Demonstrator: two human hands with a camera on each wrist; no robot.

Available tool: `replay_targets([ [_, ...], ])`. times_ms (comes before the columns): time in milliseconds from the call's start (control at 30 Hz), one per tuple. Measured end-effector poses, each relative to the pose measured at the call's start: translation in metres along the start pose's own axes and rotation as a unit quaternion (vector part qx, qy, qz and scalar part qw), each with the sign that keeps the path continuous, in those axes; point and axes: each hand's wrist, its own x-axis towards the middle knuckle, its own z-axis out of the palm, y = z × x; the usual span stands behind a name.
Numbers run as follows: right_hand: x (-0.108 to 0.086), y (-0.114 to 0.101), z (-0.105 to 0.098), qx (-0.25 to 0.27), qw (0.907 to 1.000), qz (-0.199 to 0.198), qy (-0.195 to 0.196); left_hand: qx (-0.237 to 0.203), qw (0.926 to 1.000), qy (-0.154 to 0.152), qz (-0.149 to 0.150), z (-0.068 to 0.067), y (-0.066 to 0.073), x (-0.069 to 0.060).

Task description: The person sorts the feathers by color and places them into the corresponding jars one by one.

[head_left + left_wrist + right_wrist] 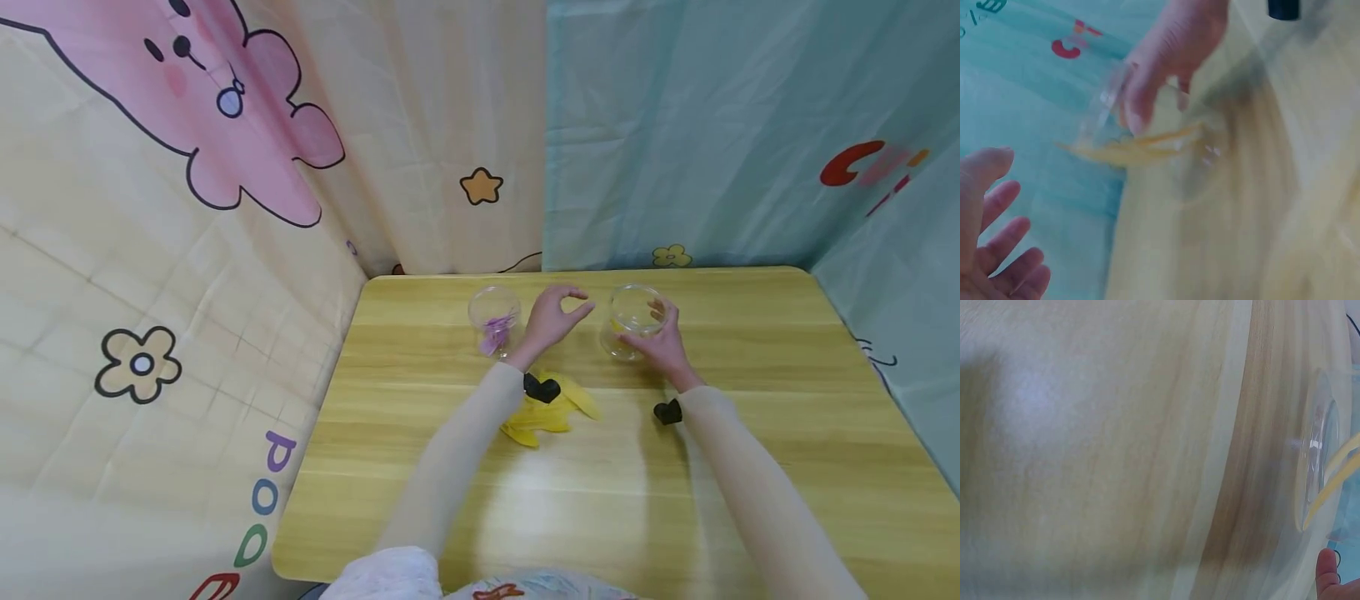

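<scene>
My right hand (663, 340) grips a clear glass cup (617, 343) by its side, thumb and fingers spread round it. Yellow strips (1141, 150) lie inside that cup in the left wrist view, where the right hand (1179, 44) reaches down from the top. My left hand (551, 319) is raised between two glasses, holding nothing, its thumb and fingers apart. To its left, a second clear glass (486, 302) holds purple pieces (497, 332). Below the left wrist, a yellow petal-like pile (551, 417) lies on the table, partly covered by the wristband.
The wooden table (585, 500) has its back edge against hanging curtains (675, 125). Another patterned curtain (150, 275) runs along the left side. Dark wrist devices (542, 388) sit under both wrists.
</scene>
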Motion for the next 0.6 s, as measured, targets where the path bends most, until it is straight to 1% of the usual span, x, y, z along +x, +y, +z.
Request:
replay_targets([
  [67, 0.002, -0.001, -0.001, 0.000, 1.0000, -0.001, 0.001, -0.022, 0.9996, -0.015, -0.007, -0.004, -0.013, -0.012],
  [133, 0.003, -0.003, -0.003, 0.000, 1.0000, -0.001, 0.000, -0.035, 0.9986, -0.040, -0.006, -0.006, -0.028, -0.025],
  [233, 0.004, -0.005, -0.005, -0.003, 1.0000, 0.001, 0.000, -0.030, 0.9959, -0.084, 0.007, -0.008, -0.049, -0.043],
  [333, 0.004, -0.006, -0.006, -0.004, 1.0000, 0.005, -0.002, -0.010, 0.9923, -0.121, 0.028, -0.007, -0.067, -0.057],
  [367, 0.004, -0.007, -0.006, -0.004, 1.0000, 0.006, -0.003, 0.000, 0.9910, -0.130, 0.033, -0.006, -0.071, -0.061],
  [433, 0.003, -0.007, -0.005, -0.001, 1.0000, 0.007, -0.006, 0.011, 0.9889, -0.145, 0.033, -0.005, -0.079, -0.068],
  [533, 0.001, -0.005, -0.003, 0.002, 0.9999, 0.012, -0.008, 0.028, 0.9866, -0.160, 0.016, -0.001, -0.087, -0.076],
  [600, -0.001, -0.005, -0.001, 0.003, 0.9999, 0.013, -0.009, 0.048, 0.9847, -0.167, 0.006, 0.002, -0.090, -0.081],
])
